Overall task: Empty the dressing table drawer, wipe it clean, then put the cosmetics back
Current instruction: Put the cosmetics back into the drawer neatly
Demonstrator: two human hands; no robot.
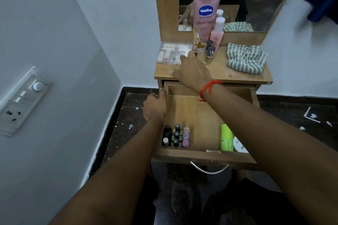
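Observation:
The wooden drawer (204, 156) is pulled out. Several small dark-capped bottles (172, 135) and pink-lidded pots (185, 136) stand in its front left corner. A green tube (226, 139) and a white jar (240, 145) lie at its front right. My left hand (155, 107) grips the drawer's left wall. My right hand (192, 71) reaches across the tabletop with fingers spread, its fingertips touching a clear cosmetics case (171, 53). Behind it stand a pink Vaseline tube (205, 22), a pink bottle (217, 31) and two small black-capped bottles (209, 51). A striped cloth (246, 59) lies at the right.
The mirror (256, 0) rises behind the tabletop (219, 73). A wall with a switch panel (22, 100) stands close on the left. The dark floor (128, 115) around the table carries scraps of litter. The drawer's metal handle (210, 169) faces me.

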